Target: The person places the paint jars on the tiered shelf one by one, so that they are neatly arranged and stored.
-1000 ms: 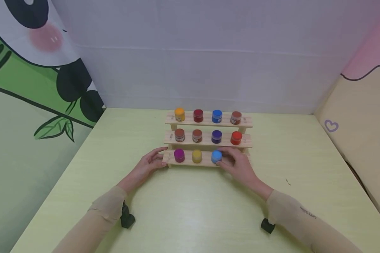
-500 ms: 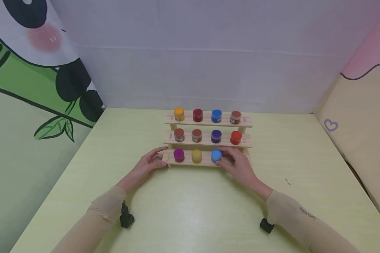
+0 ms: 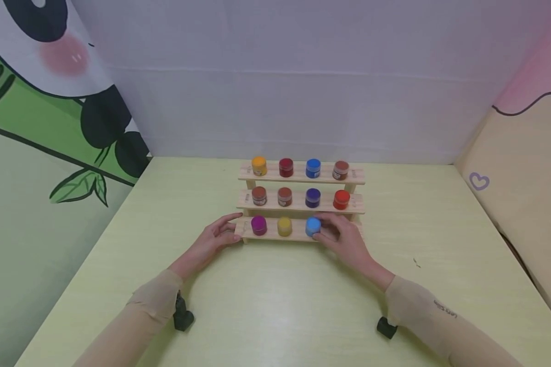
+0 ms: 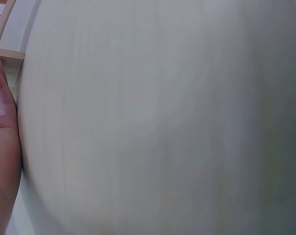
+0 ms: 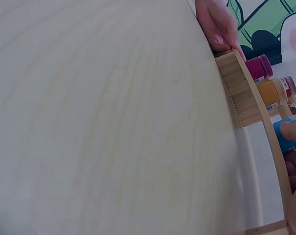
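A three-step wooden rack (image 3: pixel 275 236) with small paint jars stands on the table. At the right part of its lowest step, my right hand (image 3: pixel 349 245) pinches a light blue paint jar (image 3: pixel 311 227) between thumb and fingers. The right wrist view has the thumb (image 5: pixel 294 130) against that blue jar. My left hand (image 3: pixel 213 239) holds the left end of the lowest step, thumb in front and forefinger behind. To the left of the blue jar sit a yellow jar (image 3: pixel 284 227) and a purple jar (image 3: pixel 258 226). My right hand covers the right end of this step.
Jars in red (image 3: pixel 341 200), dark blue (image 3: pixel 312 198) and brown stand on the middle step. The top step bears orange (image 3: pixel 259 165), dark red, blue and brown jars. A pale cloth wall (image 3: pixel 303 112) rises behind the table (image 3: pixel 275 306).
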Demonstrator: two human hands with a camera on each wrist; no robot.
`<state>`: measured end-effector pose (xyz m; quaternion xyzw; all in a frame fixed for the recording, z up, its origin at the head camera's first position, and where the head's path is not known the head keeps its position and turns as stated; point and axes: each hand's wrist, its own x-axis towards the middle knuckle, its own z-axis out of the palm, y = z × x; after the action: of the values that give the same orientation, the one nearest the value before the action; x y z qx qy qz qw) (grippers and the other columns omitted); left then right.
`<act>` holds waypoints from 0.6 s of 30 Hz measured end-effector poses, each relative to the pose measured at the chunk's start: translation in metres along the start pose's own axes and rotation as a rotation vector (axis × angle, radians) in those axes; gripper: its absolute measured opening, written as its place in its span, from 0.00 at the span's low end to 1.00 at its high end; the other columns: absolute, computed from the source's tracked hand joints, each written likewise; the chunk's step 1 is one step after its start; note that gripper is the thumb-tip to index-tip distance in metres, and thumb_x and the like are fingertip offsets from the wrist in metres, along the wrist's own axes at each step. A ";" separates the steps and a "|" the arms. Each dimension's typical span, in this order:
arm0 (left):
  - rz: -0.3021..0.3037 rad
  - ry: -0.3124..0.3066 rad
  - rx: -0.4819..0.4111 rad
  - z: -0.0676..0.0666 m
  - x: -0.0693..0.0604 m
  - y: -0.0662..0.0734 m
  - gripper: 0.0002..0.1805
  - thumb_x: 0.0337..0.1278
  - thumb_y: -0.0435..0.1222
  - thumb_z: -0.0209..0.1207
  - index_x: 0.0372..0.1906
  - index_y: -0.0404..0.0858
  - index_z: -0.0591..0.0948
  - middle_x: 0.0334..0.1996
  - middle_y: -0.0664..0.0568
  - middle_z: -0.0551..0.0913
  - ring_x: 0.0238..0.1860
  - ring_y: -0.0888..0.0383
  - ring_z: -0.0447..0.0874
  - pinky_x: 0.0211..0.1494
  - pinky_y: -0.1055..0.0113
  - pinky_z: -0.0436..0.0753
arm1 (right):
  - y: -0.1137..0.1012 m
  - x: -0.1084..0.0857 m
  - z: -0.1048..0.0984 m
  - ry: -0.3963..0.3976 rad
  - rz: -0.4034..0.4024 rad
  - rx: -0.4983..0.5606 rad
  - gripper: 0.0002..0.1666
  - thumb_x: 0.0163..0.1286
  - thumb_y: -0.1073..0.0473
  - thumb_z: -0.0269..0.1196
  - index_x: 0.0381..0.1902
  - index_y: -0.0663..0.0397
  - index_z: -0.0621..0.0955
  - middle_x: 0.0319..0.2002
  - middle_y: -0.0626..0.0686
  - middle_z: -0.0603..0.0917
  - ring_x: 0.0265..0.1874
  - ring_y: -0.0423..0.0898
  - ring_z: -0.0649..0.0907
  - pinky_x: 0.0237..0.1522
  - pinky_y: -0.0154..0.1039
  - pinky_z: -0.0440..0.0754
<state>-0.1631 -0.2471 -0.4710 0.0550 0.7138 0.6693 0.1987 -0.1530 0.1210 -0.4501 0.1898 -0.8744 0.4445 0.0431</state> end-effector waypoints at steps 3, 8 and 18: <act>-0.001 0.001 0.000 0.001 0.000 0.001 0.35 0.67 0.35 0.58 0.76 0.46 0.60 0.51 0.55 0.80 0.52 0.64 0.81 0.57 0.74 0.79 | 0.000 0.000 0.000 -0.002 0.005 -0.006 0.26 0.64 0.58 0.70 0.60 0.46 0.79 0.56 0.50 0.84 0.57 0.48 0.80 0.60 0.48 0.78; 0.004 0.000 -0.002 0.001 0.000 0.002 0.35 0.67 0.34 0.59 0.76 0.46 0.60 0.51 0.55 0.80 0.52 0.64 0.81 0.57 0.74 0.79 | -0.002 0.000 0.000 -0.002 0.015 -0.005 0.26 0.64 0.58 0.70 0.60 0.45 0.78 0.56 0.50 0.84 0.56 0.48 0.80 0.60 0.48 0.78; -0.005 0.006 -0.001 -0.001 -0.001 -0.001 0.35 0.67 0.35 0.59 0.76 0.46 0.60 0.51 0.56 0.79 0.52 0.64 0.81 0.57 0.74 0.79 | -0.002 0.002 0.000 -0.019 0.002 0.015 0.26 0.64 0.58 0.70 0.60 0.45 0.78 0.56 0.50 0.84 0.56 0.48 0.82 0.61 0.48 0.79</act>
<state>-0.1625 -0.2481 -0.4722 0.0512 0.7142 0.6693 0.1983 -0.1540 0.1198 -0.4484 0.1935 -0.8716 0.4492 0.0328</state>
